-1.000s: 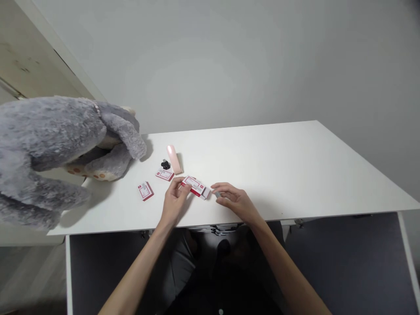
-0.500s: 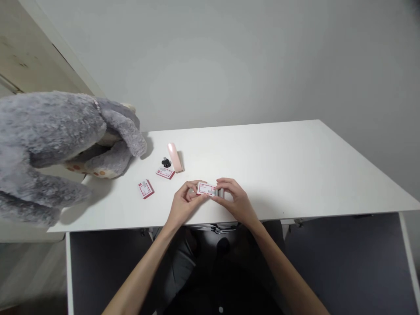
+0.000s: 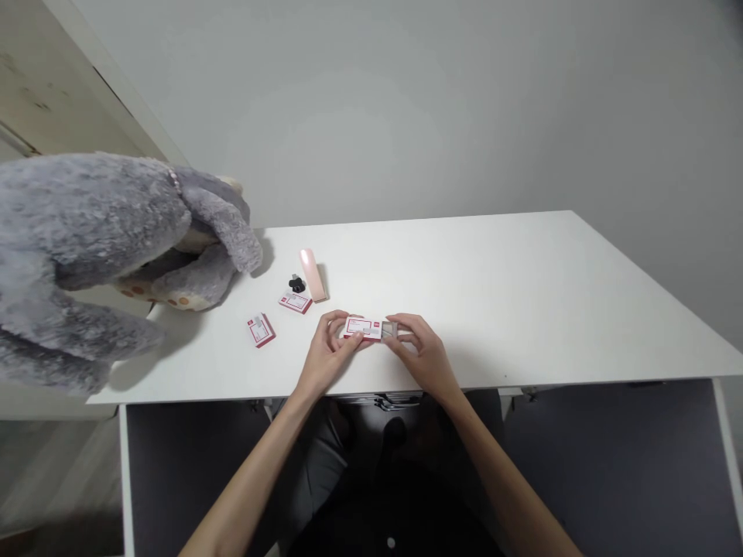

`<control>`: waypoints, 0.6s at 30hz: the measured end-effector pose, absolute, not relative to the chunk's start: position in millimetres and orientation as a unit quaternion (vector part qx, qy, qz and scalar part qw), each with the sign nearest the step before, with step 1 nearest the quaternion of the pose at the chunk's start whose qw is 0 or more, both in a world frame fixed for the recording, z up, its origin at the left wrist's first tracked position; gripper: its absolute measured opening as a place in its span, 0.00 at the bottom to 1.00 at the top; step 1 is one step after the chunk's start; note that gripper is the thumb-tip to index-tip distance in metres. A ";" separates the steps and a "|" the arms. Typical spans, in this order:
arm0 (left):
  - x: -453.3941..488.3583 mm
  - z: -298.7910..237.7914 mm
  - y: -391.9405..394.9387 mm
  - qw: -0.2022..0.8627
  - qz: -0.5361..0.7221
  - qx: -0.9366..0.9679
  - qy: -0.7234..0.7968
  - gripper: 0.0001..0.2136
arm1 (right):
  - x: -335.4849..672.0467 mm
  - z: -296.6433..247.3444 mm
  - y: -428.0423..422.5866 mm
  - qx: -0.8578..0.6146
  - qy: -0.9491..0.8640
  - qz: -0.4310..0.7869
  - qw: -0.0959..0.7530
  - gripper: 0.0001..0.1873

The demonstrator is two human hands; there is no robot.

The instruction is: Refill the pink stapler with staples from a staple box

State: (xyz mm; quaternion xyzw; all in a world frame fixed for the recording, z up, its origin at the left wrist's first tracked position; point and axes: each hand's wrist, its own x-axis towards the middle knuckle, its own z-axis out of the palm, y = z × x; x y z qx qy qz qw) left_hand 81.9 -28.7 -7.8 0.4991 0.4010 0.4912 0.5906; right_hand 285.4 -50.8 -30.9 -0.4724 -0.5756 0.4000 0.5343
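My left hand (image 3: 325,354) is closed around the left part of a small white-and-red staple box (image 3: 362,327), its thumb along the front edge. From the right end of the box sticks out a grey inner tray (image 3: 389,330); my right hand (image 3: 426,354) pinches that tray between thumb and fingers. What lies inside the tray is too small to make out. Two similar white-and-red boxes rest to the left, one nearer box (image 3: 261,330) and one farther box (image 3: 296,302). Behind the farther one are a pink stapler (image 3: 313,275) and a small black object with a grey tip (image 3: 296,284).
A big grey plush toy (image 3: 110,224) covers the left end of the white table (image 3: 499,294). A grey wall (image 3: 406,108) stands behind the table. Dark panels (image 3: 627,456) lie below its front edge.
The tray shows more clearly at the box's right end, with my right fingers shifted off the box onto it. The view has shifted slightly.
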 end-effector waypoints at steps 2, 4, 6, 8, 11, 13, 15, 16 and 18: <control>82.1 -7.9 -28.6 0.590 0.495 0.499 0.396 0.25 | 285.5 -30.7 -51.1 -0.480 -0.558 0.418 0.532 0.24; 82.1 -8.3 -28.4 0.590 0.494 0.503 0.393 0.25 | 285.7 -30.3 -51.4 -0.488 -0.541 0.440 0.525 0.27; 81.9 -8.7 -28.2 0.587 0.494 0.506 0.393 0.25 | 285.9 -29.3 -51.9 -0.492 -0.533 0.455 0.516 0.29; 81.5 -9.1 -28.3 0.583 0.492 0.512 0.395 0.25 | 285.9 -27.7 -52.5 -0.497 -0.533 0.461 0.506 0.30; 80.8 -9.2 -29.0 0.576 0.478 0.533 0.394 0.24 | 285.1 -24.7 -53.8 -0.499 -0.532 0.469 0.497 0.29; 80.5 -9.0 -29.5 0.574 0.472 0.545 0.389 0.24 | 284.5 -23.0 -54.5 -0.497 -0.528 0.478 0.496 0.29; 80.4 -8.6 -29.8 0.574 0.471 0.549 0.385 0.24 | 284.1 -21.8 -55.0 -0.494 -0.526 0.483 0.497 0.28; 80.3 -8.3 -29.9 0.574 0.471 0.548 0.385 0.24 | 284.0 -21.4 -55.2 -0.494 -0.525 0.483 0.497 0.27; 80.0 -7.4 -29.9 0.577 0.467 0.547 0.387 0.24 | 283.8 -20.9 -55.4 -0.493 -0.528 0.480 0.497 0.26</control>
